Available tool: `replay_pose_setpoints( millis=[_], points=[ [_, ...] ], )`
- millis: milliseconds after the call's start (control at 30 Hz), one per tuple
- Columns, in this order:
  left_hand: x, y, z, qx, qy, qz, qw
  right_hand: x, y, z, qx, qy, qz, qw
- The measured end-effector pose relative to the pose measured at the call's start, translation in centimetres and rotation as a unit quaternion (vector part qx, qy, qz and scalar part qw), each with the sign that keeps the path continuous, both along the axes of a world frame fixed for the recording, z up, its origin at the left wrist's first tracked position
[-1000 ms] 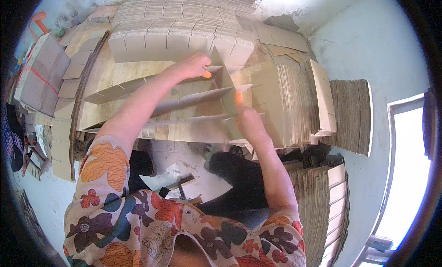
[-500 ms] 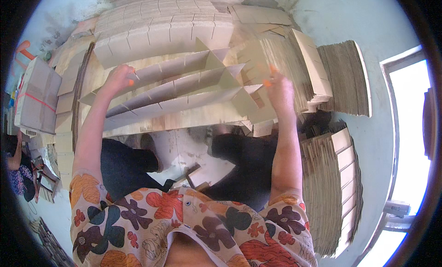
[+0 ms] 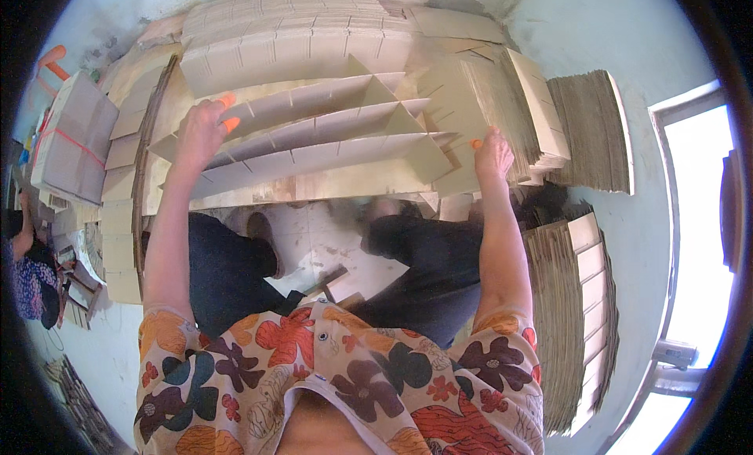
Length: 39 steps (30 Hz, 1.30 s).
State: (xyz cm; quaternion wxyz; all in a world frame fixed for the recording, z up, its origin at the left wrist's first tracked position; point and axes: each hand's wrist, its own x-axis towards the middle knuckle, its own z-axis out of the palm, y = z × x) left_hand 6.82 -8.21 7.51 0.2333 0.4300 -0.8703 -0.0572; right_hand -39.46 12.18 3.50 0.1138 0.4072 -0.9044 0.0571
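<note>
Three long slotted cardboard strips stand on edge, roughly side by side, on the table before me. A shorter cardboard cross strip crosses them near their right ends. My left hand is over their left ends, with orange covers on thumb and forefinger. Those two fingertips are apart, on either side of the far strip's top edge. To the right, my right hand is over the stack of flat cardboard pieces, clear of the strips. Its fingers are drawn together, one orange tip showing; anything between them is hidden.
Slotted cardboard stacks line the table's far side. More stacks stand at the right and below. A taped carton is at the left. Another person's arm shows at the far left.
My right hand has moved right and slightly down, away from the strips' right ends to over the flat stack. The left hand stays at the left ends. The whole view has shifted slightly.
</note>
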Motion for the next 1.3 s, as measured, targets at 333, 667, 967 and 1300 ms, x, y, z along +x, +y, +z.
replay_pose_setpoints(
  millis=[333, 667, 967, 1300],
  points=[
    [-4.0, 7.3, 0.6, 0.134, -0.005, -0.116, 0.984, 6.1, -0.1, 11.1, -0.329, -0.088, 0.194, 0.920],
    [-5.6, 5.2, -3.6, 0.138, -0.008, -0.197, 0.971, 11.9, -2.7, 11.5, -0.152, -0.243, 0.299, 0.910],
    [-5.4, 5.2, -4.4, 0.168, 0.007, -0.176, 0.970, 11.0, -4.2, 9.5, -0.173, -0.247, 0.369, 0.879],
    [-8.0, 6.7, -4.4, 0.154, 0.094, -0.194, 0.964, 12.0, -4.4, 8.9, -0.117, -0.231, 0.368, 0.893]
  ],
)
